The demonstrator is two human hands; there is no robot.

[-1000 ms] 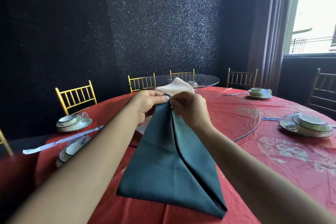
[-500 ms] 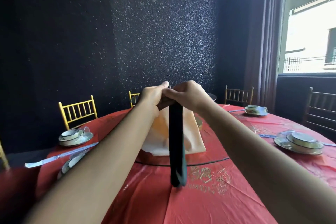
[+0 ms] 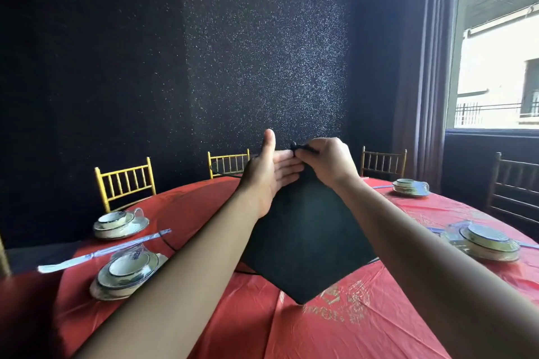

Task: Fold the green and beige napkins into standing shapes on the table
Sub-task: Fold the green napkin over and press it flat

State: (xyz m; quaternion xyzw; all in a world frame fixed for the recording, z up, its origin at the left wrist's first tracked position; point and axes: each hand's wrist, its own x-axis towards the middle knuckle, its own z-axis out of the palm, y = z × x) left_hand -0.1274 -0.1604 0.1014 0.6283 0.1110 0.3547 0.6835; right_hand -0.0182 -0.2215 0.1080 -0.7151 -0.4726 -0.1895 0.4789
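- Head view: the green napkin (image 3: 306, 239) hangs spread in the air above the red surface (image 3: 335, 329), its lowest corner pointing down.
- The right hand (image 3: 329, 162) has its fingers (image 3: 303, 159) pinched on the napkin's top corner.
- The left hand (image 3: 269, 175) is flat and wide, thumb up, its fingertips touching the cloth just beside the right hand, gripping nothing.
- Stacked dishes (image 3: 127, 272) sit left of the arms.

The green napkin (image 3: 306, 236) hides the beige one entirely, and the left hand (image 3: 269, 176) covers its left edge
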